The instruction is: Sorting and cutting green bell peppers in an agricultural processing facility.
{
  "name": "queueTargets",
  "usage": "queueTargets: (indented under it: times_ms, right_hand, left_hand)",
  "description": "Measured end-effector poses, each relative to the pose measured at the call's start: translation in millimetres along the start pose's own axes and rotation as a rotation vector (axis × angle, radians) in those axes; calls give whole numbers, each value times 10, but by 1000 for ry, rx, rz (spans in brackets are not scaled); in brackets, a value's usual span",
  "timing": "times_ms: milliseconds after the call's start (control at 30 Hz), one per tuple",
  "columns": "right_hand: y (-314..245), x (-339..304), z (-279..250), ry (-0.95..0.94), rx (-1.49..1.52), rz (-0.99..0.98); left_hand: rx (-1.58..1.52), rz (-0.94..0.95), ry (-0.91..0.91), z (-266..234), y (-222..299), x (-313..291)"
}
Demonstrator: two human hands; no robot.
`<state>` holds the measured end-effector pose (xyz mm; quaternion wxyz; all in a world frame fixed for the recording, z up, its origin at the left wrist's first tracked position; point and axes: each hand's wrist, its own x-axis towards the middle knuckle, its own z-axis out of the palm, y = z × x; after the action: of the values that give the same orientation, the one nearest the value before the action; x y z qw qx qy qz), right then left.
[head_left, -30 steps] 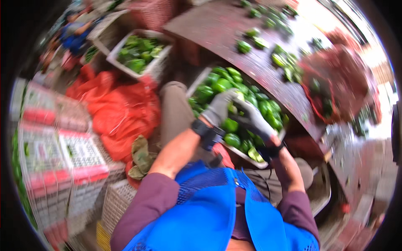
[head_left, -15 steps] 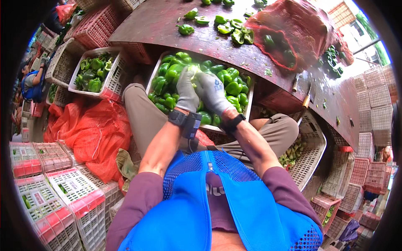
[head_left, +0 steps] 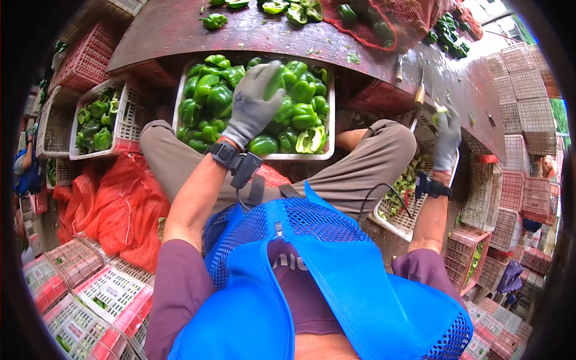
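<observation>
My left hand (head_left: 255,102), in a grey glove, is over the white crate (head_left: 258,157) of green bell peppers in front of me. Its fingers and thumb close round a green bell pepper (head_left: 275,83). One opened pepper (head_left: 311,140) shows its pale inside at the crate's near right corner. Off to the right, my gloved right hand (head_left: 447,135) is raised beside the table edge with its fingers bent. At its fingertips is a small pale green pepper piece (head_left: 440,110), too small to make out fully. Below that hand, a tilted crate (head_left: 405,227) holds green scraps.
Across the dark table (head_left: 180,27) lie opened peppers (head_left: 294,12) and a red mesh sack (head_left: 396,24). A wooden-handled knife (head_left: 419,95) rests at its edge. Another pepper crate (head_left: 127,114) and red netting (head_left: 123,207) are at left. Stacked crates (head_left: 516,222) line the right.
My hands have parted. The right one swung right, away from the pepper crate, with the pale piece; the left stays above the crate holding a pepper. The whole view has shifted.
</observation>
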<state>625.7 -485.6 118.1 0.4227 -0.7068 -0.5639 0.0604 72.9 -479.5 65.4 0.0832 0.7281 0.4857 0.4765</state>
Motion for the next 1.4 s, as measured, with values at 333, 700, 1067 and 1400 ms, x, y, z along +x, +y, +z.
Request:
queueTargets:
  times_ms: [333, 700, 1067, 1400]
  right_hand:
    - [1294, -524, -478, -280, -487, 166]
    - [-396, -367, 2509, -329, 11, -157]
    - [-686, -517, 3764, -498, -181, -11]
    - [-560, -267, 4805, -431, -132, 113]
  left_hand:
    - [270, 490, -779, 1541, 186, 394]
    - [87, 92, -452, 1691, 18, 259]
    - [241, 371, -822, 1314, -136, -371]
    - [67, 422, -693, 1969, -1232, -272]
